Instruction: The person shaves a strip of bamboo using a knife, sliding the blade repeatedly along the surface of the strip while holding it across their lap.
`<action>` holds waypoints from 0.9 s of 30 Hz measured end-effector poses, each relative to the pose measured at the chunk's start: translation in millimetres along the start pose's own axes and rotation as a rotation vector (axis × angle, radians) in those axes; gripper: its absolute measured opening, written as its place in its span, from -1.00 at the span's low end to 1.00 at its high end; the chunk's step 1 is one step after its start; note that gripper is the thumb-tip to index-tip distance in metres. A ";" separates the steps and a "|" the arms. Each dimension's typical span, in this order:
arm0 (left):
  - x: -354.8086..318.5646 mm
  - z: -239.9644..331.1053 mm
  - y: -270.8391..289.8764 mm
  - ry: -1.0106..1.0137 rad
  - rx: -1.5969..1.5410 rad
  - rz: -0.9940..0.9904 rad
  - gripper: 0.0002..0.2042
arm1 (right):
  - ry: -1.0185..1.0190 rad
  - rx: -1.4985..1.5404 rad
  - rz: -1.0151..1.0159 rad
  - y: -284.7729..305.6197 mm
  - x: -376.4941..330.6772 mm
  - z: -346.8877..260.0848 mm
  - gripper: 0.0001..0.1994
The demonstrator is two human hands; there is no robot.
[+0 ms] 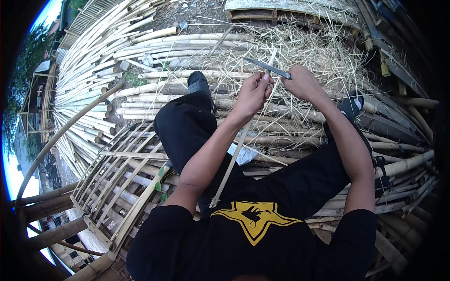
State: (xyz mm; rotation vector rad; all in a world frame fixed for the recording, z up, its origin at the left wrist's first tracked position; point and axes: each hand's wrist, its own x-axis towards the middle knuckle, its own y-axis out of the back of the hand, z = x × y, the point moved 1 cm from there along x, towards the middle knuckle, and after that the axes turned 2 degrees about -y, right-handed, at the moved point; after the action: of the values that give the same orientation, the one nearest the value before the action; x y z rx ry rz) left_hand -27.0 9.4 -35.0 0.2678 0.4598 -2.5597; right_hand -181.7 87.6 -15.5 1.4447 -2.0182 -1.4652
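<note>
A long, narrow bamboo strip [233, 161] slants up from my shirt front, between my legs, to beyond my hands. My left hand [252, 97] is closed around the strip near its far end, thumb along it. In my right hand [302, 84] is a knife [266, 67], its handle mostly hidden by my fist. The grey blade points left and lies across the strip just past my left fingers. Whether the edge is biting into the bamboo is too small to tell.
Thin bamboo shavings [323, 56] cover the poles ahead and to the right. Many bamboo poles [105, 49] are stacked at the far left. A slatted bamboo lattice [119, 182] stands by my left side. Beyond the shavings lies a wooden pallet [290, 5]. White plastic [244, 153] lies between my legs.
</note>
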 end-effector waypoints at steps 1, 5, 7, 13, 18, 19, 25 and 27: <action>0.0 -2.1 0.8 -0.026 0.002 0.010 -0.78 | -0.020 0.009 0.020 -2.8 0.9 -4.9 -0.72; -3.1 -1.5 -9.2 -0.021 0.008 0.008 -0.80 | -0.057 0.007 0.027 -3.3 1.3 -8.8 -0.72; -3.6 -0.6 -10.3 0.001 -0.049 -0.018 -0.80 | -0.064 0.001 0.015 -4.1 2.6 -6.5 -0.72; -15.0 3.6 -8.4 0.090 -0.111 -0.027 -0.80 | -0.218 0.032 0.082 0.0 26.0 14.9 -0.68; -26.2 20.0 21.0 0.056 -0.107 -0.001 -0.78 | -0.516 -0.071 0.492 91.4 46.3 170.5 -0.54; -19.7 22.3 16.1 0.031 -0.124 -0.027 -0.78 | -0.483 -0.052 0.558 97.0 41.5 193.1 -0.54; -13.2 8.6 -2.3 0.057 -0.019 -0.070 -0.78 | -0.019 0.142 0.280 63.0 21.2 86.0 -0.56; -8.8 9.5 -5.2 0.072 -0.023 -0.052 -0.78 | 0.109 0.223 0.186 45.7 12.5 55.7 -0.55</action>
State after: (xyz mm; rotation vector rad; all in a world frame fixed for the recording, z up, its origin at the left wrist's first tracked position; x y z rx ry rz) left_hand -23.2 14.1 -22.4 0.3444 0.5293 -2.5998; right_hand -251.1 109.1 -7.2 1.3410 -2.2350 -1.0937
